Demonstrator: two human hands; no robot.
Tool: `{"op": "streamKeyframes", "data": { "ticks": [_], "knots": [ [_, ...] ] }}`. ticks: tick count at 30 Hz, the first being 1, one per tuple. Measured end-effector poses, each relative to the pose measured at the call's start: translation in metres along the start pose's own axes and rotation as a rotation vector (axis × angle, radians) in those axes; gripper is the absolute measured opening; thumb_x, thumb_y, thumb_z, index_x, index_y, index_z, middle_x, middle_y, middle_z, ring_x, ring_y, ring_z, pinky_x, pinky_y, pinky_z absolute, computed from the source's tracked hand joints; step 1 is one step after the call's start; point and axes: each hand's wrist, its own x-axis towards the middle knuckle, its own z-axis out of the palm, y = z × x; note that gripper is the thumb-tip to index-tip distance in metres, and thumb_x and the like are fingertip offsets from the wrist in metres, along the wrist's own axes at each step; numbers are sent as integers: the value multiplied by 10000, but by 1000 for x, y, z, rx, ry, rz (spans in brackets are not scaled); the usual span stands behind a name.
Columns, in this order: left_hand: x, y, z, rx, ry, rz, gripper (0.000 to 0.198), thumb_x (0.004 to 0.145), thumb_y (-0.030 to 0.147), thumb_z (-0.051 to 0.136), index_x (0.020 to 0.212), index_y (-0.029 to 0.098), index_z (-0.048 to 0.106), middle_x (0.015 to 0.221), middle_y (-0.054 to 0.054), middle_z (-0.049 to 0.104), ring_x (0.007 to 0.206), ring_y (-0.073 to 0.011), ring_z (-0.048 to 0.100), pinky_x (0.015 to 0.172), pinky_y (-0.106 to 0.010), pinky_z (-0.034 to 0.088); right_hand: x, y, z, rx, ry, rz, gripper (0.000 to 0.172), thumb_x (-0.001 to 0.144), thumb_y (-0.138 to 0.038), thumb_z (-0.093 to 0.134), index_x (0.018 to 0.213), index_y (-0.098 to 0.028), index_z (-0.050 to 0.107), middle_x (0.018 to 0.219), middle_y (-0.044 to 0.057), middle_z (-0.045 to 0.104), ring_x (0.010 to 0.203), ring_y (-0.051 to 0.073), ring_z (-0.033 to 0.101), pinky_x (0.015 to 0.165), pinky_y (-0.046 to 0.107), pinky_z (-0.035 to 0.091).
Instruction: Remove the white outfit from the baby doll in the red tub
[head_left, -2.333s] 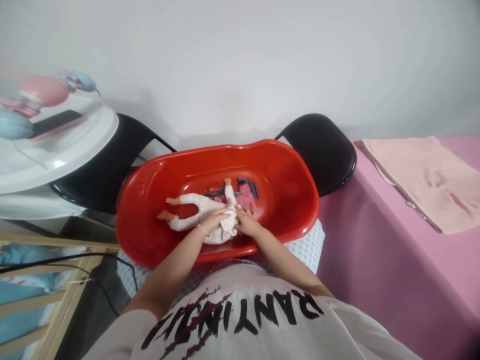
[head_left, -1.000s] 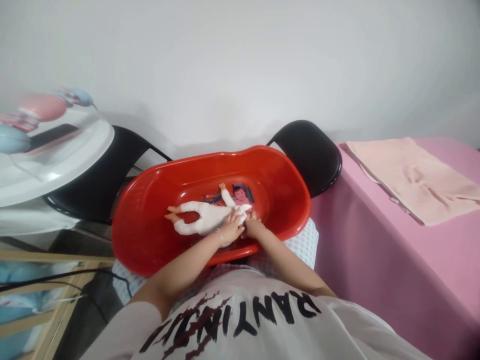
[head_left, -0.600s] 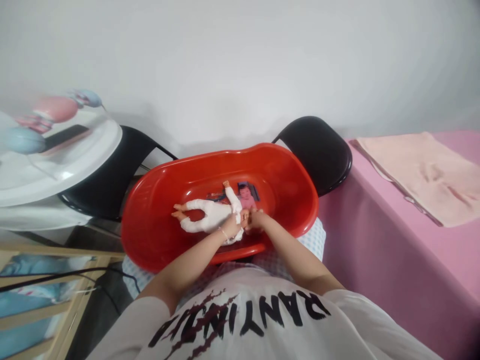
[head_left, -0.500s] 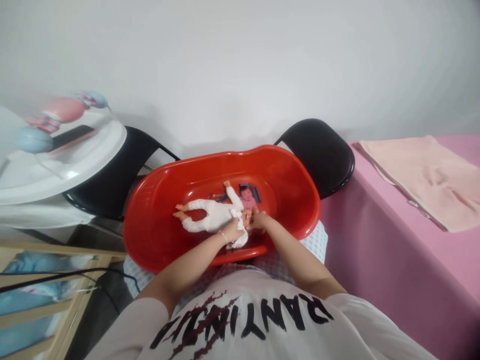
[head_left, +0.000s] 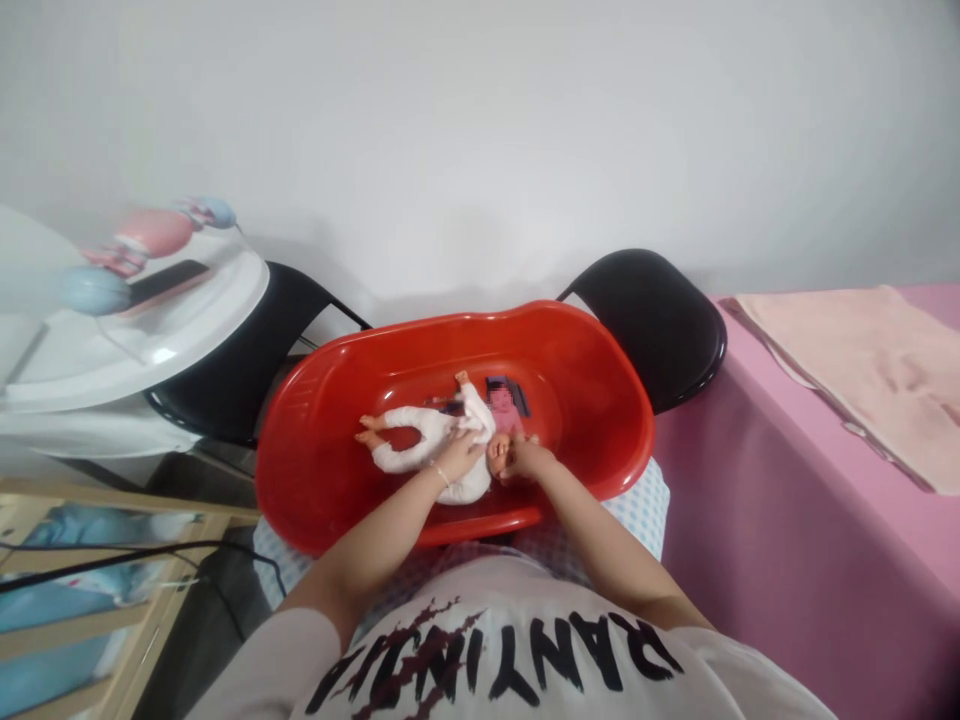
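Since the earlier frame my right hand (head_left: 527,460) had moved to the head of the doll (head_left: 472,488), fingers curved, grip unclear, while my left hand (head_left: 459,458) lay open and gentle on its chest inside the tub (head_left: 592,400).

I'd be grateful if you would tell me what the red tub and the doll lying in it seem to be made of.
The red baby bathtub looks like moulded plastic, glossy with bright highlights on its smooth rim. The doll's foot looks like smooth vinyl or similar plastic. Its white suit seems matte cloth, judging by the soft creases, though the exact fabric can't be told.
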Motion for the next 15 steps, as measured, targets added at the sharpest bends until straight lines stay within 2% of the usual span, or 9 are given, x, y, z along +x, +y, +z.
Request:
{"op": "streamKeyframes", "data": {
  "ticks": [3,5,6,8,10,12,15],
  "knots": [
    [7,-9,14,113,-90,-13,620,1035,500,464,1604,260,526,1773,-108,299,1686,-391,6,1347,-630,79,-6,-6,3,-30,10,16,1141,762,-419,947,1682,-222,302,1632,279,300,1420,379,564,1134,453,508],
    [12,-20,7,116,-80,-30,604,1052,448,423,1610,238,518,1780,-112,286,1695,-342,18,1362,-579,71,-7,-7,6,-41,13,35,1150,773,-422,944,1688,-246,270,1646,275,265,1427,390,560,1145,457,496],
    [13,-28,-1,122,-50,-58,604,1050,423,426,1612,221,514,1781,-123,281,1696,-327,35,1368,-556,67,-7,-6,7,-46,15,41,1163,782,-421,937,1698,-259,239,1650,275,252,1431,393,557,1150,459,489],
    [10,-48,-25,169,34,-160,641,1037,415,466,1647,218,472,1798,-134,222,1693,-348,42,1364,-562,73,-6,-3,8,-53,12,42,1190,796,-416,923,1716,-278,181,1659,273,223,1436,391,553,1160,464,475],
    [1,-70,-52,252,115,-291,668,1027,439,498,1674,287,433,1815,-100,164,1682,-409,29,1340,-634,76,-5,-1,7,-53,9,35,1216,798,-410,916,1728,-282,144,1667,266,202,1441,382,549,1164,462,472],
    [-12,-90,-75,330,157,-407,634,1030,428,487,1659,359,451,1817,-46,176,1671,-446,26,1314,-692,52,-5,0,6,-47,11,37,1246,785,-413,922,1735,-277,127,1664,259,206,1444,383,542,1158,457,479],
    [-26,-104,-93,401,241,-421,610,1021,314,462,1625,250,511,1782,-75,293,1671,-389,68,1358,-568,52,-7,1,7,-20,22,37,1253,772,-406,925,1736,-290,132,1657,250,223,1433,382,551,1136,440,494]
  ]
}}
